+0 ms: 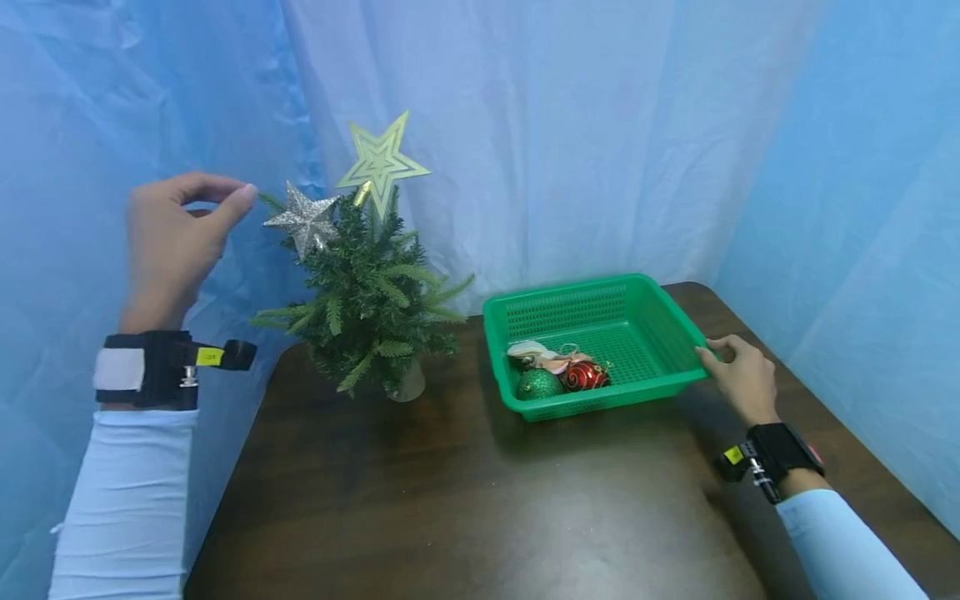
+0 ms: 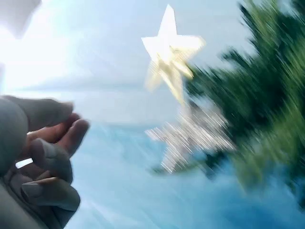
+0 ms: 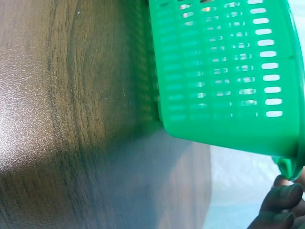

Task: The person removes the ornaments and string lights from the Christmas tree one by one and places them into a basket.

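Note:
My left hand [image 1: 176, 237] is raised just left of a small artificial Christmas tree [image 1: 367, 308]. Its fingers are loosely bent and hold nothing; in the left wrist view a gap separates them from a glittery silver star [image 1: 306, 221] hanging on the tree's upper left. A larger gold star [image 1: 381, 162] tops the tree. On the right, my right hand [image 1: 742, 375] pinches the right rim of a green plastic basket [image 1: 600, 287]. Inside lie a green glitter ball [image 1: 538, 385], a red patterned ball [image 1: 585, 375] and pale ornaments [image 1: 528, 350] whose kind I cannot tell.
Tree and basket stand on a dark wooden table [image 1: 480, 500], toward its back edge. Blue-white cloth [image 1: 570, 142] hangs behind and at both sides. The tree has a pale round base [image 1: 408, 383].

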A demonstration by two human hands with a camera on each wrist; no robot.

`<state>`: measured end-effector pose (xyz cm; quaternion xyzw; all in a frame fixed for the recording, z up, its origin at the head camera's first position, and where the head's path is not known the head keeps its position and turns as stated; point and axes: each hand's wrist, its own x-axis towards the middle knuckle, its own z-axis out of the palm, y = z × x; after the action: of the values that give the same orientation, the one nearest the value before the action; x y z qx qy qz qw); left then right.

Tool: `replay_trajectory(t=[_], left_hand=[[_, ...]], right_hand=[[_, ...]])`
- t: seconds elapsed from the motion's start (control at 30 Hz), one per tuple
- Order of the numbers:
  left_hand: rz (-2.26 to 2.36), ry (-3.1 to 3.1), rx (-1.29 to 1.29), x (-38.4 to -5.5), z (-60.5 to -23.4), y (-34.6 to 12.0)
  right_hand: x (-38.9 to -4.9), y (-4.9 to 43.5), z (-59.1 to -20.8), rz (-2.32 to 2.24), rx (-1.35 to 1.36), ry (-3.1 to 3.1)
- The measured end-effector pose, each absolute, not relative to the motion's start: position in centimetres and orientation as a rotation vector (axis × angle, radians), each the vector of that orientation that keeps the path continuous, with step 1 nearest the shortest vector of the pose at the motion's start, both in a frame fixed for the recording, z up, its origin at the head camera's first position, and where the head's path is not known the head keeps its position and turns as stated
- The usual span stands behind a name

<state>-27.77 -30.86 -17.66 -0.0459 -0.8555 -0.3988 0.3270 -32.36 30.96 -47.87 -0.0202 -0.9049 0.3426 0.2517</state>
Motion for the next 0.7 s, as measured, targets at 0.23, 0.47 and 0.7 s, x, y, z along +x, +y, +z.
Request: replay_trajectory(t=[0.23, 0.47, 0.7], left_hand=[[-0.983, -2.302, -0.009, -30.7, -20.6, -35.0], [-0.939, -2.399, 0.004, -32.0, -22.1, -35.1], [-0.920, -2.403, -0.046, -32.6, -22.6, -34.4]], right_hand=[[-32.3, 30.8, -47.9, 0.937, -0.058, -2.470], [-32.0, 31.1, -47.8, 0.923, -0.091, -2.478], [-32.2, 31.0, -47.9, 0.927, -0.071, -2.487]])
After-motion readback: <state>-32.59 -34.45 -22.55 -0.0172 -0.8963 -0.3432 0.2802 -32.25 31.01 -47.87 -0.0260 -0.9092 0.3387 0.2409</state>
